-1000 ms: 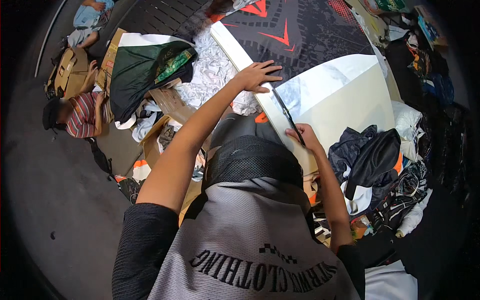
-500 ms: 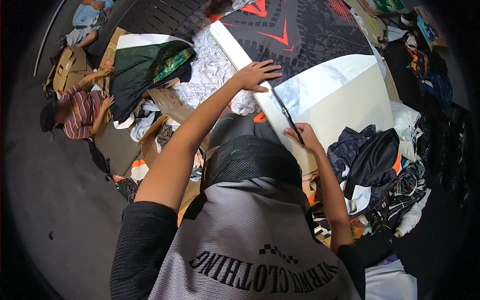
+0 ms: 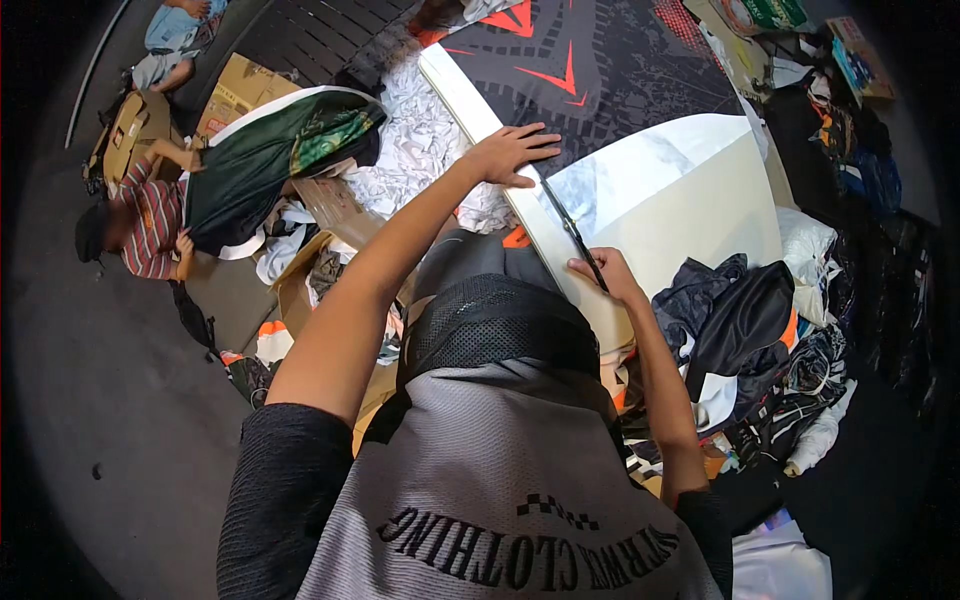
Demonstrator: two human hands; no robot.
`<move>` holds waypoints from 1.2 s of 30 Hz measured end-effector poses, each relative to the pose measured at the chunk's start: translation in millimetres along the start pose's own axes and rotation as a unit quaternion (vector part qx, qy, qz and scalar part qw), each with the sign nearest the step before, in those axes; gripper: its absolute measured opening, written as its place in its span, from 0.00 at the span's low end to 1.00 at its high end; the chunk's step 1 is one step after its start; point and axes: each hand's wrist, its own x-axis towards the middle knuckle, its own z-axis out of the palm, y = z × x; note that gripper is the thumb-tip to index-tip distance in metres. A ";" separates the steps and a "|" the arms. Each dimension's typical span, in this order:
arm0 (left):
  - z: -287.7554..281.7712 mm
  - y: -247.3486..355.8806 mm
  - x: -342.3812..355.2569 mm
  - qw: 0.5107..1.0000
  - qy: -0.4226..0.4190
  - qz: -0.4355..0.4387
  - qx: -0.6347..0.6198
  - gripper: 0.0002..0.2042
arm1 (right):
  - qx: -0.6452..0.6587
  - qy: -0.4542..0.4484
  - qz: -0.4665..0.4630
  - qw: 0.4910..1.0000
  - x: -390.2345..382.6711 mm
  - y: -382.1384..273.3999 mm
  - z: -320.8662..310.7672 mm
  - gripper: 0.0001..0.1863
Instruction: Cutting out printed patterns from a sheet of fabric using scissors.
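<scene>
Here, left hand on board edge, right hand gripping blade

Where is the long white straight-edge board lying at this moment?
In the head view, the long white straight-edge board runs diagonally across the centre of the black red-patterned fabric, the left hand pressing flat on it, the right hand nearer its lower end.

We record our left hand pressed flat, fingers spread, on a long white straightedge laid across dark printed fabric with red arrow marks, and our right hand gripping a slim dark cutting tool against the straightedge's edge beside a white sheet. Heaped dark garments lie at right. At left, another person in a striped shirt holds a green cloth near cardboard boxes.
</scene>
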 end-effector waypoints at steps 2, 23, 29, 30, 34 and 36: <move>0.1 0.5 -0.1 1.000 -0.001 -0.001 0.004 0.37 | -0.007 -0.001 0.010 1.000 -0.7 -1.0 -0.4 0.25; -3.5 2.7 1.3 0.999 -0.033 -0.021 0.009 0.38 | -0.003 0.000 0.030 1.000 -2.0 -1.2 -0.4 0.27; -5.8 4.4 1.1 1.000 -0.008 -0.005 0.007 0.38 | -0.022 -0.012 0.003 1.000 -4.4 -6.5 -7.9 0.28; -6.1 4.5 1.1 1.000 -0.006 -0.006 0.003 0.39 | -0.028 -0.010 0.024 0.999 -5.8 -6.7 -9.3 0.28; -6.8 5.0 1.5 1.000 0.001 -0.002 -0.003 0.39 | -0.005 -0.008 0.014 1.000 -29.1 4.4 -14.9 0.26; -6.3 5.6 2.2 1.000 -0.010 -0.012 -0.004 0.39 | 0.001 0.004 0.005 1.000 -48.1 16.3 -15.0 0.25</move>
